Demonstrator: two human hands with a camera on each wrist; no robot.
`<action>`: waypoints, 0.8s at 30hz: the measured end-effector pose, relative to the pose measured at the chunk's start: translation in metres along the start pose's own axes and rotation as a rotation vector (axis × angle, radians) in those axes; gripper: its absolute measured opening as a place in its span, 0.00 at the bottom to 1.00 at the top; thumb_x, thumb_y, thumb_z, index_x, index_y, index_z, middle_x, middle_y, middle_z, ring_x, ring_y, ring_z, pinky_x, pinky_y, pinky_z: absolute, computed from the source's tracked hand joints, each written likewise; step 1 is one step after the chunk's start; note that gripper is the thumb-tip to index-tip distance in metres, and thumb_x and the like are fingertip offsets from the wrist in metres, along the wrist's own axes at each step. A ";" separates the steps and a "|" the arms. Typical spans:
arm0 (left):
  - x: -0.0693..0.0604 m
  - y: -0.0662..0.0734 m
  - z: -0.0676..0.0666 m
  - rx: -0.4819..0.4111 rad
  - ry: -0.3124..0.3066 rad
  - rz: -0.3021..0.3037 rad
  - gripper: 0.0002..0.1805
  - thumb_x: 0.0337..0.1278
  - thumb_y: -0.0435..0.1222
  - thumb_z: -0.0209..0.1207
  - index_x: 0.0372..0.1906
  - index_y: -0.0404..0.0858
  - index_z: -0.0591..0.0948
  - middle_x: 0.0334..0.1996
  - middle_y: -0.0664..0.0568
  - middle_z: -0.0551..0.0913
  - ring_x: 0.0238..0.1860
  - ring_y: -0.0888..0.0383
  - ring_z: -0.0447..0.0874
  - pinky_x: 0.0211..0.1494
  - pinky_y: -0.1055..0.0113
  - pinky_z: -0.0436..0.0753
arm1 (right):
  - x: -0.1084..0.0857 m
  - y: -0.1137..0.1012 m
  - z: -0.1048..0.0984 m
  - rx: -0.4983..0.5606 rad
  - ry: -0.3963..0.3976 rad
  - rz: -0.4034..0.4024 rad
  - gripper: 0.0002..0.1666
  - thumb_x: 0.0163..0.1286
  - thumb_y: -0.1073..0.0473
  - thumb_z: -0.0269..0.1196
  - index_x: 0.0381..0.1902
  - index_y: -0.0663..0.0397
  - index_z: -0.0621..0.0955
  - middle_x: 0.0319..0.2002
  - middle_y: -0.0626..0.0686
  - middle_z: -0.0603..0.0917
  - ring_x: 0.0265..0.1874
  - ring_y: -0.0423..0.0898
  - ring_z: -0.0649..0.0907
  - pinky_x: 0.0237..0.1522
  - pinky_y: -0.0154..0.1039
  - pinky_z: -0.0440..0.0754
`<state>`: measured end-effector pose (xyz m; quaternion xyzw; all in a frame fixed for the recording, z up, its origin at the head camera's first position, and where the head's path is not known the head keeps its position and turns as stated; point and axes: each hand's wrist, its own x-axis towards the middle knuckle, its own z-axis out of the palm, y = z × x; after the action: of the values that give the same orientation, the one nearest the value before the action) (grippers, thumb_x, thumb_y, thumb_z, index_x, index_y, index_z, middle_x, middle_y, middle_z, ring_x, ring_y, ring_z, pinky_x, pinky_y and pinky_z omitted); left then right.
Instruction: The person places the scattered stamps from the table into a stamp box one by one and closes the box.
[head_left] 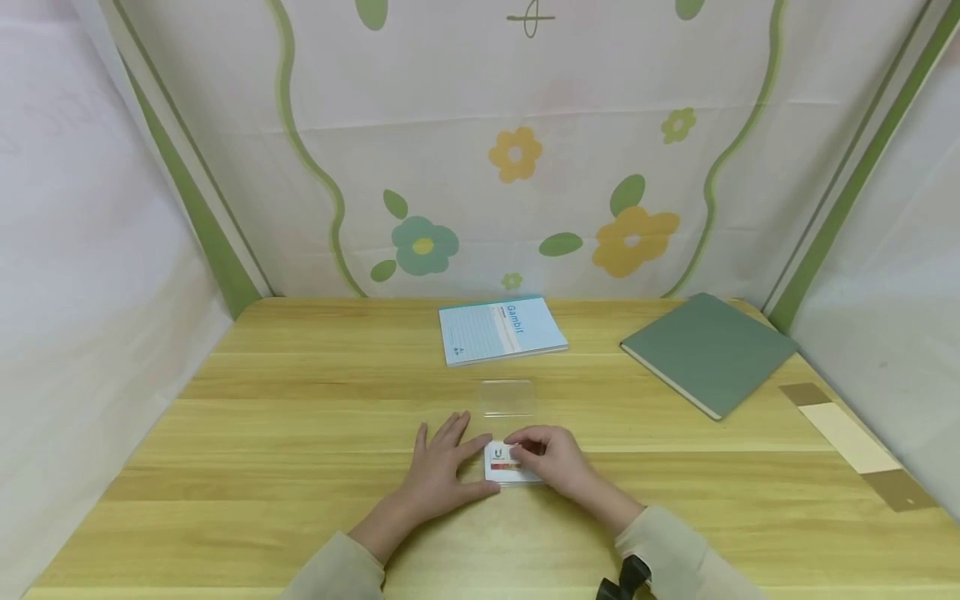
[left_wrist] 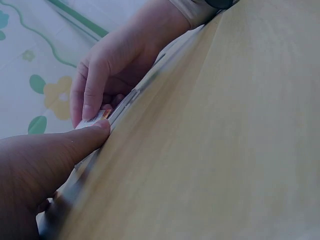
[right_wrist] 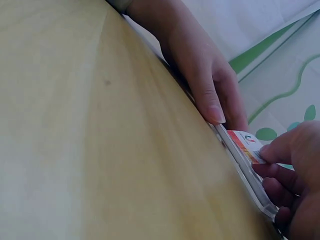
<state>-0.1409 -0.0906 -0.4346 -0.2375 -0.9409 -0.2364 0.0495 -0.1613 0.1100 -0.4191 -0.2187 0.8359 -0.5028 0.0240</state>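
In the head view a shallow clear plastic case (right_wrist: 245, 175) lies flat near the table's front edge. A white card (head_left: 504, 467) with a U-shaped logo and a red-orange strip is in it. My left hand (head_left: 441, 473) holds the case at its left side, thumb at the near corner and forefinger at the far one, other fingers spread. With thumb and forefinger my right hand (head_left: 553, 458) pinches the card (right_wrist: 248, 145), which looks slightly raised in the right wrist view. The right hand hides the card's right part. Just beyond lies a clear plastic lid (head_left: 507, 398).
A light blue notebook (head_left: 502, 331) marked Gambit lies at the back of the wooden table (head_left: 300, 433). To its right is a dark green book (head_left: 708, 354). Brown and cream tape (head_left: 851, 442) runs along the right edge. Floral curtains (head_left: 465, 83) surround the table.
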 end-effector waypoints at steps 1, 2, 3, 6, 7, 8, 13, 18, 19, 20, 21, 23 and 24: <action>0.000 0.000 0.000 0.001 0.001 0.001 0.37 0.40 0.64 0.51 0.56 0.49 0.70 0.62 0.42 0.55 0.63 0.47 0.47 0.56 0.41 0.36 | 0.000 0.002 0.001 -0.015 0.001 -0.012 0.06 0.56 0.67 0.60 0.33 0.58 0.82 0.32 0.51 0.81 0.25 0.40 0.74 0.27 0.32 0.72; 0.000 0.000 0.000 0.002 0.004 0.003 0.37 0.40 0.64 0.51 0.56 0.49 0.71 0.62 0.42 0.55 0.63 0.47 0.47 0.56 0.41 0.36 | -0.001 0.003 0.002 -0.033 0.003 -0.023 0.06 0.56 0.67 0.60 0.33 0.57 0.82 0.32 0.49 0.81 0.26 0.39 0.74 0.27 0.32 0.73; 0.000 0.000 0.000 0.001 0.009 0.006 0.36 0.40 0.64 0.51 0.56 0.49 0.71 0.62 0.42 0.55 0.63 0.46 0.47 0.56 0.41 0.36 | -0.001 0.005 0.003 -0.051 0.006 -0.036 0.06 0.56 0.66 0.60 0.32 0.56 0.82 0.32 0.48 0.81 0.26 0.39 0.74 0.28 0.32 0.73; 0.000 0.000 0.000 0.000 0.015 0.013 0.36 0.40 0.64 0.51 0.56 0.49 0.71 0.62 0.41 0.56 0.62 0.45 0.48 0.56 0.40 0.37 | -0.001 0.007 0.004 -0.103 0.014 -0.072 0.06 0.55 0.66 0.61 0.32 0.54 0.82 0.30 0.45 0.80 0.26 0.39 0.73 0.28 0.32 0.72; 0.000 0.000 0.001 0.000 0.018 0.016 0.36 0.40 0.64 0.51 0.56 0.49 0.71 0.62 0.41 0.56 0.62 0.45 0.48 0.56 0.40 0.37 | -0.001 0.007 0.005 -0.123 0.017 -0.083 0.06 0.55 0.66 0.61 0.32 0.54 0.82 0.28 0.44 0.79 0.26 0.38 0.73 0.28 0.32 0.72; 0.000 -0.001 0.001 0.000 0.021 0.018 0.36 0.40 0.64 0.51 0.56 0.49 0.71 0.62 0.41 0.56 0.62 0.45 0.48 0.55 0.40 0.37 | -0.001 0.007 0.005 -0.142 0.019 -0.090 0.07 0.55 0.66 0.61 0.32 0.54 0.82 0.27 0.43 0.78 0.25 0.38 0.72 0.27 0.32 0.72; 0.000 -0.001 0.001 0.008 0.020 0.017 0.36 0.40 0.64 0.51 0.56 0.49 0.71 0.62 0.41 0.56 0.62 0.46 0.48 0.56 0.40 0.37 | 0.000 0.006 0.007 -0.234 0.025 -0.104 0.06 0.53 0.65 0.62 0.31 0.52 0.82 0.22 0.38 0.71 0.22 0.36 0.70 0.24 0.31 0.71; 0.000 -0.001 -0.001 0.007 0.007 0.009 0.36 0.41 0.64 0.51 0.56 0.49 0.70 0.62 0.42 0.55 0.63 0.46 0.47 0.56 0.40 0.36 | 0.001 0.005 0.007 -0.282 0.025 -0.109 0.06 0.52 0.64 0.62 0.30 0.51 0.82 0.21 0.38 0.69 0.22 0.36 0.69 0.23 0.30 0.70; 0.000 0.000 -0.001 0.006 0.004 0.009 0.36 0.41 0.64 0.51 0.56 0.49 0.70 0.62 0.42 0.55 0.63 0.46 0.47 0.56 0.41 0.36 | 0.000 0.005 0.008 -0.288 0.024 -0.111 0.06 0.52 0.64 0.63 0.30 0.51 0.82 0.21 0.38 0.69 0.22 0.36 0.69 0.23 0.30 0.70; 0.000 0.000 -0.001 0.004 0.001 0.009 0.36 0.41 0.64 0.51 0.56 0.49 0.70 0.62 0.42 0.55 0.63 0.46 0.47 0.56 0.41 0.36 | 0.000 0.005 0.008 -0.290 0.024 -0.112 0.05 0.52 0.64 0.63 0.29 0.51 0.82 0.21 0.38 0.69 0.22 0.36 0.69 0.23 0.30 0.70; 0.000 0.000 -0.001 0.004 -0.002 0.009 0.36 0.41 0.64 0.51 0.57 0.49 0.70 0.62 0.42 0.55 0.63 0.46 0.47 0.56 0.41 0.36 | 0.000 0.004 0.008 -0.293 0.023 -0.113 0.05 0.52 0.65 0.63 0.29 0.51 0.82 0.21 0.39 0.69 0.22 0.36 0.69 0.23 0.30 0.70; 0.000 0.000 -0.001 0.002 -0.007 0.009 0.36 0.41 0.64 0.50 0.57 0.49 0.70 0.62 0.42 0.55 0.63 0.46 0.47 0.56 0.40 0.36 | -0.001 0.004 0.008 -0.304 0.021 -0.118 0.05 0.52 0.65 0.62 0.29 0.52 0.82 0.21 0.39 0.69 0.21 0.36 0.69 0.23 0.30 0.70; 0.000 0.000 -0.002 0.002 -0.008 0.010 0.36 0.41 0.64 0.50 0.57 0.49 0.70 0.62 0.41 0.55 0.63 0.46 0.47 0.56 0.40 0.36 | -0.001 0.004 0.007 -0.302 0.020 -0.116 0.05 0.52 0.65 0.62 0.30 0.53 0.82 0.21 0.39 0.69 0.21 0.36 0.69 0.23 0.30 0.70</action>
<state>-0.1405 -0.0912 -0.4331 -0.2432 -0.9401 -0.2343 0.0473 -0.1599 0.1057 -0.4264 -0.2628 0.8882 -0.3740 -0.0464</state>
